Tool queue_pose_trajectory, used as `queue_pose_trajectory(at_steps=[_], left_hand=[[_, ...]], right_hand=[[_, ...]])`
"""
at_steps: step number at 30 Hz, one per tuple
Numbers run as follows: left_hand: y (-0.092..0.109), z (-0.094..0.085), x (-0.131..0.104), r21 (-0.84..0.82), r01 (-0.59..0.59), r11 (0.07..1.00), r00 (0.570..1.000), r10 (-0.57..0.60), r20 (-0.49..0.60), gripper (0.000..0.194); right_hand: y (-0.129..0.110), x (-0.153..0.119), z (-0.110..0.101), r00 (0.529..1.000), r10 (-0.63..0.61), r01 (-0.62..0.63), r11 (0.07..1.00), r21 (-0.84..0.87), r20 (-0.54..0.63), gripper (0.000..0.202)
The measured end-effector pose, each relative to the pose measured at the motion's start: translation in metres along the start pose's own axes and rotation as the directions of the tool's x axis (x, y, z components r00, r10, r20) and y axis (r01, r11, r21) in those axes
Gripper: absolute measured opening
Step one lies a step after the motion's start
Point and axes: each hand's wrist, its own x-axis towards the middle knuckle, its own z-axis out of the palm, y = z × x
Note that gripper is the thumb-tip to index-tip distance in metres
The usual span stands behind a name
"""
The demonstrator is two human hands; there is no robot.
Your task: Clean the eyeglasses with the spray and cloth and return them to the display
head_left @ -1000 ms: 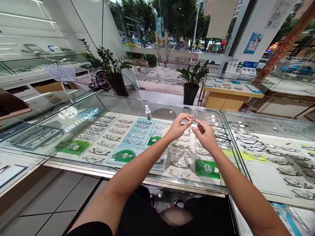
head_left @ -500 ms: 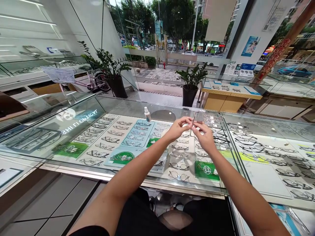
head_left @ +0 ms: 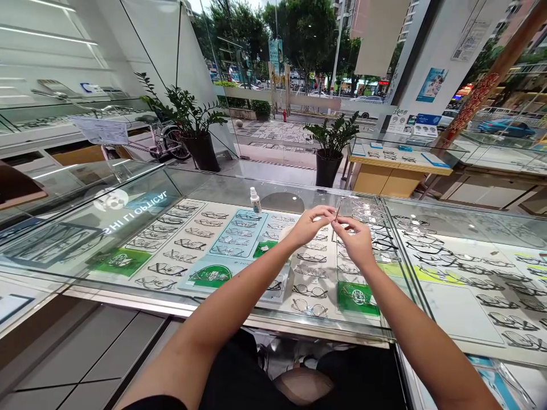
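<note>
Above the glass counter, my left hand point(head_left: 313, 226) and my right hand point(head_left: 355, 238) meet fingertip to fingertip. Both are closed in a pinch on what looks like a pair of glasses point(head_left: 339, 207), seen edge-on as a thin dark line rising between the fingers. Most of its shape is hidden by the fingers or too small to make out. Below the hands, rows of eyeglasses point(head_left: 311, 291) lie inside the glass display case point(head_left: 205, 185). A small white spray bottle point(head_left: 255, 203) stands upright on the counter top, left of my left hand.
Green display cards point(head_left: 358, 297) lie among the frames in the case. Another glass case section point(head_left: 465, 313) adjoins on the right. Beyond the counter stand two potted plants point(head_left: 329, 165), a bicycle point(head_left: 158, 134) and a wooden display table point(head_left: 397, 171), before a glass front.
The camera view has shifted slightly. My hands stay together at nearly the same spot, with the fingers of both a little rearranged around the glasses.
</note>
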Motion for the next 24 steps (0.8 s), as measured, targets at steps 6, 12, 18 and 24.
queue_pose_trajectory(at_steps=[6, 12, 18, 24], left_hand=[[0.016, -0.044, 0.003, 0.569, -0.088, 0.818, 0.689, 0.463, -0.559, 0.007], [-0.016, -0.115, 0.014, 0.492, 0.27, 0.828, 0.372, 0.382, -0.846, 0.059], [-0.072, -0.159, 0.011, 0.159, 0.385, 0.909, 0.481, -0.051, -0.875, 0.052], [-0.077, -0.161, 0.008, 0.368, 0.123, 0.922, 0.741, 0.161, -0.651, 0.042]], right_hand=[[-0.003, 0.002, -0.004, 0.997, -0.005, 0.005, 1.0, -0.002, -0.082, 0.027], [-0.004, 0.002, -0.005, 0.994, -0.056, 0.057, 0.998, 0.017, -0.092, 0.023], [-0.004, 0.003, -0.008, 0.99, -0.098, 0.1, 0.995, 0.014, -0.099, 0.022], [-0.004, 0.004, -0.01, 0.99, -0.108, 0.111, 0.993, 0.025, -0.093, 0.023]])
